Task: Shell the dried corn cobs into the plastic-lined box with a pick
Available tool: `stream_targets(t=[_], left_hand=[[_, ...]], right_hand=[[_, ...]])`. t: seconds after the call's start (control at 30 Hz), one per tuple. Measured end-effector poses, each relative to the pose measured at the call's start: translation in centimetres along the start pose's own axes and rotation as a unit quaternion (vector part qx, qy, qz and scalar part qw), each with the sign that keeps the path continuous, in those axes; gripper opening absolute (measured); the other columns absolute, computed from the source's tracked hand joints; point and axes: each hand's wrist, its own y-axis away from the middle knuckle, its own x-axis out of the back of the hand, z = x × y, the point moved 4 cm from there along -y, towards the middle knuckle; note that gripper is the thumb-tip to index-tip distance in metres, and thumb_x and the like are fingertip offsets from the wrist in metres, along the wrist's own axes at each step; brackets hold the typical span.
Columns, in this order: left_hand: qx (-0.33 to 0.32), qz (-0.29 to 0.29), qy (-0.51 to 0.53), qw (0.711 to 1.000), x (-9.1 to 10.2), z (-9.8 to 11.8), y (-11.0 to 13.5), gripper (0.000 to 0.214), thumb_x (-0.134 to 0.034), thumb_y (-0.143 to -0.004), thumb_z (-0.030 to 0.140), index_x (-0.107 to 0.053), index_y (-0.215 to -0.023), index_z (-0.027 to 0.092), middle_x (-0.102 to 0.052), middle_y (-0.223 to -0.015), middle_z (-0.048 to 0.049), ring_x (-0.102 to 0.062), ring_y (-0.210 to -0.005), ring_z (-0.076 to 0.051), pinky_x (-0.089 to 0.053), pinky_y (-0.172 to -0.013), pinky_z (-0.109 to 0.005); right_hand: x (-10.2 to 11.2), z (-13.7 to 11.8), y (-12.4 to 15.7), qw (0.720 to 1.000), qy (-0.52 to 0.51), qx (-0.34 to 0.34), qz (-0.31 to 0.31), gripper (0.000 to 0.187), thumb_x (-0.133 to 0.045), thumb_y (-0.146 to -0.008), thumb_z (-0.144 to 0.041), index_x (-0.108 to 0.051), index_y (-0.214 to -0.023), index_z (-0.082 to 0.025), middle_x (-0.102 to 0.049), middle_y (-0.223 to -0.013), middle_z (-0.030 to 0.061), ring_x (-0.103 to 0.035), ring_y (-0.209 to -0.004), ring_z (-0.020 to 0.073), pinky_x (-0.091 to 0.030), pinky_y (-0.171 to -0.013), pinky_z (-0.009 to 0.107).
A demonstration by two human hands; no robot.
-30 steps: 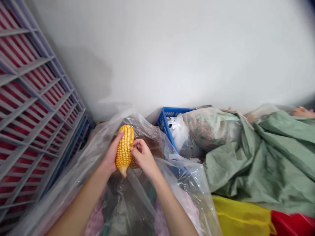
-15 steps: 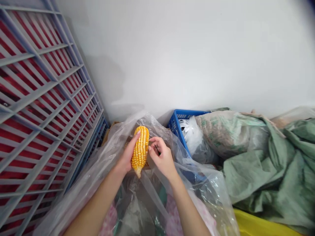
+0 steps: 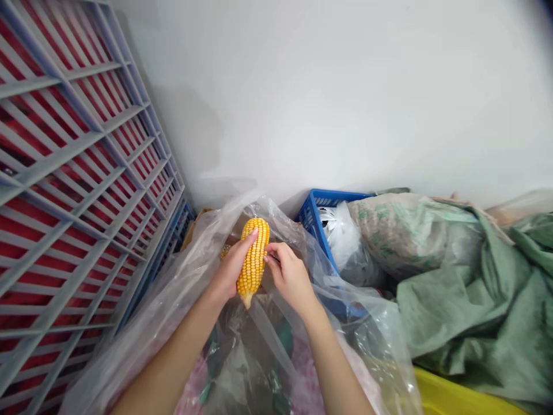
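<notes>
Over plastic bag (image 3: 276, 351), left hand (image 3: 231, 268) gripping corn cob (image 3: 253, 259); right hand (image 3: 290, 275) pinched at kernels (image 3: 259, 253), hold unclear.

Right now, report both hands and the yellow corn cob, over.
Left hand gripping yellow corn cob, tip down. Right hand touching its kernels. Clear plastic bag beside both hands, not blocking.

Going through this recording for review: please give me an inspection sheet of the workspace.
surface: no table seen; a clear plastic bag lies below the hands.
job's things: a yellow corn cob, tip pointing down.
clutter: blue plastic crate, printed sack, green woven sack, yellow item.
grippers: left hand grips the cob; right hand has its fingertips at the cob's side.
cables: nothing seen.
surroundings: white wall; grey slatted rack with red behind it.
</notes>
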Motion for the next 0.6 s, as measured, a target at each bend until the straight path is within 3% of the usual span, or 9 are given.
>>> stream_targets(t=[0.13, 0.4, 0.6], left_hand=[[-0.080, 0.019, -0.018, 0.996, -0.2, 0.5, 0.3, 0.044, -0.063, -0.067, 0.048, -0.062, -0.095, 0.014, -0.064, -0.079, -0.0029, -0.058, -0.065, -0.011, -0.044, -0.058, -0.019], [-0.154, 0.070, -0.069, 0.983, 0.2, 0.8, 0.6, 0.047, -0.060, -0.069, 0.049, -0.060, -0.101, 0.014, -0.064, -0.082, -0.0041, -0.061, -0.079, -0.017, -0.045, -0.068, -0.023], [-0.130, 0.086, -0.054, 0.986, 0.1, 1.0, 0.6, 0.048, -0.060, -0.069, 0.050, -0.060, -0.102, 0.016, -0.065, -0.086, -0.0048, -0.062, -0.077, -0.017, -0.046, -0.064, -0.023]], right_hand=[[-0.4, 0.0, 0.1, 0.999, -0.019, -0.017, 0.045, 0.016, -0.041, -0.087, -0.025, -0.052, -0.096, -0.018, -0.059, -0.094, 0.0060, -0.057, -0.088, 0.0159, -0.044, -0.075, 0.028], [-0.9, -0.3, 0.4, 0.985, -0.082, -0.069, 0.137, 0.018, -0.041, -0.087, -0.031, -0.053, -0.083, -0.019, -0.058, -0.079, 0.0023, -0.054, -0.074, 0.0129, -0.041, -0.069, 0.025], [0.6, 0.5, 0.0, 0.955, -0.217, -0.137, 0.148, 0.021, -0.047, -0.083, -0.039, -0.054, -0.084, -0.019, -0.053, -0.070, -0.0020, -0.048, -0.064, 0.0098, -0.038, -0.060, 0.022]])
